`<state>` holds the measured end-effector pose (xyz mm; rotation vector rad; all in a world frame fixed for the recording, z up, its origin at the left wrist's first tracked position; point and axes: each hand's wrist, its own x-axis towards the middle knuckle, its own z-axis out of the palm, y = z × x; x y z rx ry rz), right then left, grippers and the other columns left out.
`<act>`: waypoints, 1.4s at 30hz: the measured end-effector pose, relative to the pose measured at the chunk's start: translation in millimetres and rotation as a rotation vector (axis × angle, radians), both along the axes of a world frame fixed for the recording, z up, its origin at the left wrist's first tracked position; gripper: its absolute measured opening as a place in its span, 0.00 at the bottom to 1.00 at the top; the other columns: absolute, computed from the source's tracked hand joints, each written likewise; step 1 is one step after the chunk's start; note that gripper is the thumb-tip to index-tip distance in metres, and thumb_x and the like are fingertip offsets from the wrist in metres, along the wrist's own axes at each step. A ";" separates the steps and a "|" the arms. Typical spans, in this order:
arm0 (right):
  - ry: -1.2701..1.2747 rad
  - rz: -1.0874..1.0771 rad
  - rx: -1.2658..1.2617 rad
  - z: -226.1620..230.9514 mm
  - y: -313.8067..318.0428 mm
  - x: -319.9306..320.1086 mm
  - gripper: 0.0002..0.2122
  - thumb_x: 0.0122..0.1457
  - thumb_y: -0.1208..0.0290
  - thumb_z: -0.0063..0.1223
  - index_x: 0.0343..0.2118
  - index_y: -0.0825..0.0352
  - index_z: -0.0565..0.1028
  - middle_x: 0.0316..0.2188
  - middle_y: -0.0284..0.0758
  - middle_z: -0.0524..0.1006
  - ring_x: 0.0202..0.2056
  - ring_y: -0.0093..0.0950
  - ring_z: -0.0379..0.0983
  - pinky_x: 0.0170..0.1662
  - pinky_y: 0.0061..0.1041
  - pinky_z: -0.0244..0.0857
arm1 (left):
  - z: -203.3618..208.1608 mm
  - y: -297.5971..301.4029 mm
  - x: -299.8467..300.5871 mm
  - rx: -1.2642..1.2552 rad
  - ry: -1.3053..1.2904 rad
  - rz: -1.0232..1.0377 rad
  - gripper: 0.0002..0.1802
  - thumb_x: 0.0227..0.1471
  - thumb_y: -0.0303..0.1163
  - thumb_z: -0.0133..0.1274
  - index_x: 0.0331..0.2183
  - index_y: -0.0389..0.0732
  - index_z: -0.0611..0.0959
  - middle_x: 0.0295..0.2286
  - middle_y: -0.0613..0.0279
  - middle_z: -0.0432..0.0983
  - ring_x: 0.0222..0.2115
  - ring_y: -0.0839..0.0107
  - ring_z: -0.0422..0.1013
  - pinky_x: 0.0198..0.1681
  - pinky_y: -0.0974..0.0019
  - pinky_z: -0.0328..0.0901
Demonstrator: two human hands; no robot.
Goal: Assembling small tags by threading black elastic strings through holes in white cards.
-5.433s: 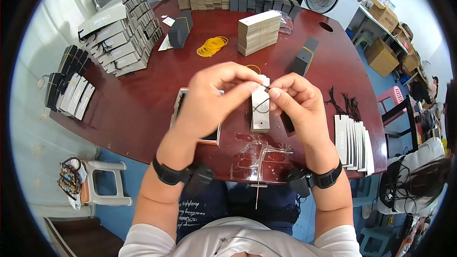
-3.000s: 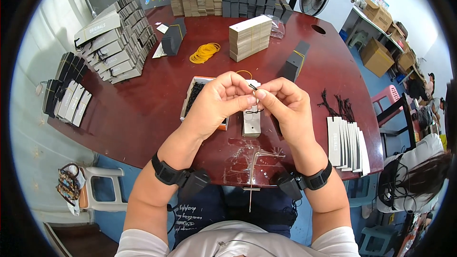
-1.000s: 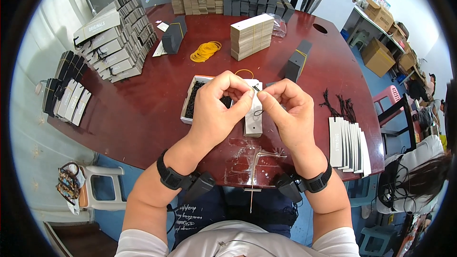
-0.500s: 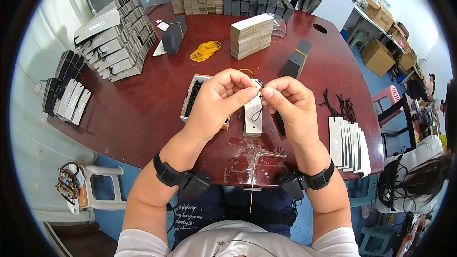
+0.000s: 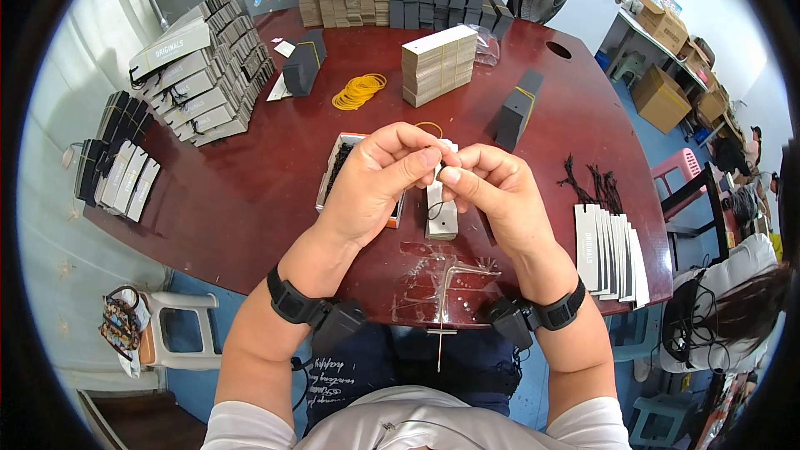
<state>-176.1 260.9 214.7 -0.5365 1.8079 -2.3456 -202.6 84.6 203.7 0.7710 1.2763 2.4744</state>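
Note:
My left hand (image 5: 375, 183) and my right hand (image 5: 504, 196) meet over the table with thumbs and forefingers pinched close together. Between them they grip a thin black cord (image 5: 433, 210), which dangles in a small loop below the fingertips. Under my hands lies a stack of white card tags (image 5: 442, 225), its upper part covered by my fingers. Left of it, partly behind my left hand, stands a small box (image 5: 320, 192) of black cords. Between my forearms a thin metal rod (image 5: 441, 308) is taped at the table's edge.
Strung tags (image 5: 607, 254) lie fanned at the right. Bundled tags (image 5: 196, 75) pile up at the left. Further back are yellow rubber bands (image 5: 359, 92), a banded tag block (image 5: 439, 67) and a black bundle (image 5: 518, 110). Another person (image 5: 725, 308) sits at the far right.
Both hands have shifted slightly, my right hand moving a little left and down. The fingertips are closer together, and the cord loop hangs a bit further left and lower.

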 end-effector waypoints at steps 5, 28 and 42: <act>-0.001 -0.005 0.063 1.8 -0.7 0.8 0.06 0.55 0.72 0.57 0.32 0.68 0.76 0.24 0.26 0.75 0.26 0.13 0.68 0.29 0.13 0.60 | 1.2 -6.0 -2.5 -0.038 -0.014 -0.006 0.07 0.55 0.27 0.51 0.36 0.36 0.77 0.31 0.64 0.76 0.31 0.81 0.69 0.34 0.76 0.63; 0.293 -0.189 0.135 3.9 5.1 -2.0 0.08 0.54 0.77 0.56 0.37 0.70 0.77 0.32 0.32 0.75 0.31 0.18 0.69 0.37 0.18 0.63 | 8.4 -1.6 3.2 -0.153 -0.034 -0.001 0.06 0.51 0.23 0.54 0.34 0.37 0.76 0.30 0.66 0.75 0.33 0.79 0.72 0.39 0.75 0.66; 0.591 -0.457 0.455 8.1 -2.1 3.9 0.03 0.50 0.80 0.56 0.28 0.69 0.74 0.25 0.32 0.72 0.24 0.20 0.66 0.27 0.18 0.60 | 1.4 3.4 4.2 -0.189 0.017 0.132 0.04 0.51 0.23 0.54 0.32 0.38 0.76 0.30 0.65 0.75 0.31 0.80 0.70 0.37 0.75 0.65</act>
